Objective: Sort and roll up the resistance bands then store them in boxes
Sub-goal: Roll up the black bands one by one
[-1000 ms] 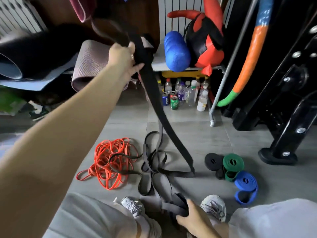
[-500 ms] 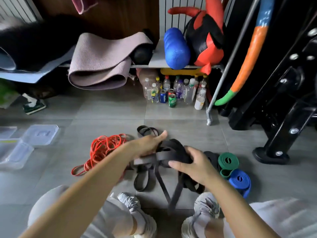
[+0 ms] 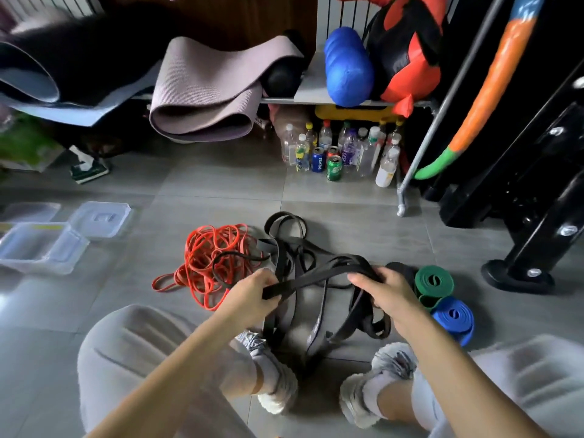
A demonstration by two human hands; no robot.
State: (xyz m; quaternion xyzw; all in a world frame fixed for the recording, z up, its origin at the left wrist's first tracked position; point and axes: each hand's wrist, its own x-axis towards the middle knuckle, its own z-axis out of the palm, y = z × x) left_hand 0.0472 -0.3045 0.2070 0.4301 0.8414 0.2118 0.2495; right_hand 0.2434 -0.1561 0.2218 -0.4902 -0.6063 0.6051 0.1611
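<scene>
Honestly, I'd say I'm somewhere short of halfway. To my right on the floor (image 3: 363, 235) three finished rolls sit close together: a green roll (image 3: 434, 281), a blue roll (image 3: 453, 317) touching it, and a black roll (image 3: 399, 268) mostly hidden behind my right hand (image 3: 388, 295). None of them is in a box yet. The clear boxes (image 3: 34, 248) stand well off to my left with a lid (image 3: 101, 218) beside them, and I can't tell for sure whether anything is inside.

Right now I'm on the black band (image 3: 319, 273). My left hand (image 3: 252, 295) has fingers and thumb closed round one flat stretch of it, and my right hand is curled round a gathered bunch of its loops, so the band runs between the two, above the floor in front of my shoes. More black strap hangs from my right hand into the black tangle (image 3: 286, 245) on the tiles — one band or several, I can't say.

Left to do, as I judge it: roll this black one, work through the tangle, then the unsorted heap of red bands (image 3: 215, 260) just left of it — and finally box everything.
</scene>
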